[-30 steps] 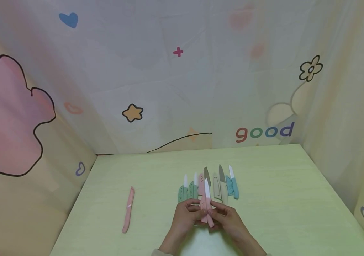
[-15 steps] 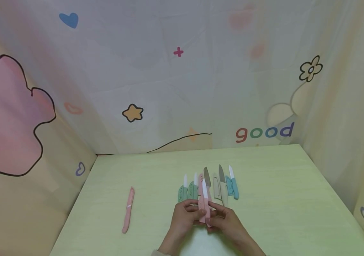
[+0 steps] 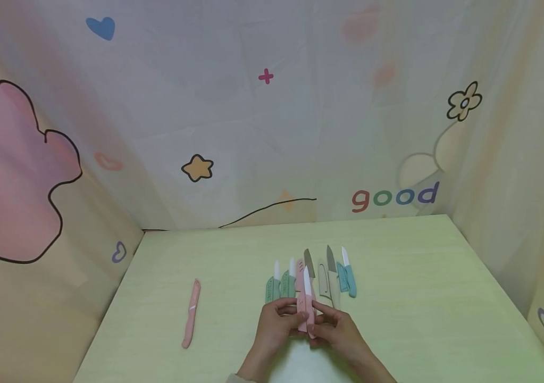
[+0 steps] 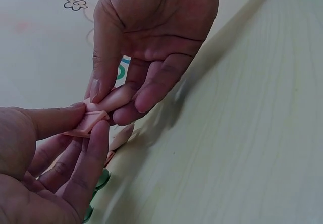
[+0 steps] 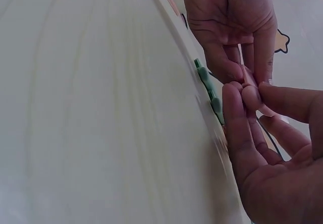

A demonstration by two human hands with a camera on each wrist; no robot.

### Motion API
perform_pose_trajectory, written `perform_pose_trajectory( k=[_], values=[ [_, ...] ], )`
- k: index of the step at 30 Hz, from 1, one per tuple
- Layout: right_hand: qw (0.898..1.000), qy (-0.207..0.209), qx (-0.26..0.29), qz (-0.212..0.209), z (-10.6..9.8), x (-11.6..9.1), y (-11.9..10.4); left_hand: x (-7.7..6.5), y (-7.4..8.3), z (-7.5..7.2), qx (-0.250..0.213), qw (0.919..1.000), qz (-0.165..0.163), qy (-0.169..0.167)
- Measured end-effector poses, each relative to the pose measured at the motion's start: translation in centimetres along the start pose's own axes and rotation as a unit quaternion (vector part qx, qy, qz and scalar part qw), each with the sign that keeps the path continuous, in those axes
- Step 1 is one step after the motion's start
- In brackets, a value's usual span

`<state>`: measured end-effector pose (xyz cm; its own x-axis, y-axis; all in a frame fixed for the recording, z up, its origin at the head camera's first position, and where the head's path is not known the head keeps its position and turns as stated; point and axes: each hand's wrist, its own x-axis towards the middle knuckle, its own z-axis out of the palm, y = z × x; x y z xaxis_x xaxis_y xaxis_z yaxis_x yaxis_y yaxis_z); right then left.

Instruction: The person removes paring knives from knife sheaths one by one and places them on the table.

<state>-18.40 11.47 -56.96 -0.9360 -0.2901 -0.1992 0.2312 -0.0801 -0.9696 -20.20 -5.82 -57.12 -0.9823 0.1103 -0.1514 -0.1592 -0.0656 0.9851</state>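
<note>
In the head view, my left hand (image 3: pixel 276 323) pinches a pink knife sheath (image 3: pixel 301 309) between thumb and fingers. Right beside it, my right hand (image 3: pixel 337 325) holds the pink handle of a small knife (image 3: pixel 307 282), its white blade pointing away from me. Sheath and knife lie side by side, the blade outside the sheath. The left wrist view shows the sheath's end (image 4: pixel 93 122) in the left fingertips, close to the knife handle (image 4: pixel 115 99) in the right ones. From the right wrist, the rounded handle end (image 5: pixel 251 98) shows between the right thumb and fingers.
Beyond the hands, two green knives with sheaths (image 3: pixel 281 287), a dark-bladed pink knife (image 3: pixel 309 263), a beige knife (image 3: pixel 332 274) and a blue knife (image 3: pixel 350 276) lie in a row. A sheathed pink knife (image 3: pixel 192 314) lies alone at left on the pale green table (image 3: pixel 425 298).
The knife handle has swung slightly left, so the knife now lies more nearly parallel to the sheath. Both hands have stayed almost in place; the other knives have not moved.
</note>
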Motion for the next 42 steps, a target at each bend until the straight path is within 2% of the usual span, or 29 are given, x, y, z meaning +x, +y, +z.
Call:
perform_pose_trajectory(
  k=[14,19,22,23,30,36,42],
  values=[
    [1.000,-0.007,-0.002,0.002,0.2,0.1,0.2,-0.1,-0.4,-0.2,0.007,1.0000,-0.004,0.004],
    [1.000,-0.016,0.000,0.000,0.3,0.0,0.2,-0.6,0.5,-0.3,0.001,1.0000,-0.008,-0.004],
    [1.000,-0.017,0.003,0.001,0.4,0.0,0.3,-1.0,0.9,-0.4,0.005,1.0000,0.001,-0.005],
    [1.000,-0.018,0.004,0.001,0.5,0.0,0.3,-1.1,1.1,-0.4,0.010,0.9999,0.003,-0.002],
    [1.000,-0.004,0.000,-0.002,1.2,0.0,0.2,-0.4,-0.5,-1.1,0.026,0.9993,0.000,0.025],
    [1.000,0.018,-0.023,0.000,1.8,0.4,0.3,-0.6,-0.3,-1.8,0.050,0.9977,0.005,0.045],
    [0.999,0.012,-0.027,-0.017,2.7,0.6,0.3,-0.8,0.0,-2.6,0.054,0.9970,0.004,0.055]
  ],
)
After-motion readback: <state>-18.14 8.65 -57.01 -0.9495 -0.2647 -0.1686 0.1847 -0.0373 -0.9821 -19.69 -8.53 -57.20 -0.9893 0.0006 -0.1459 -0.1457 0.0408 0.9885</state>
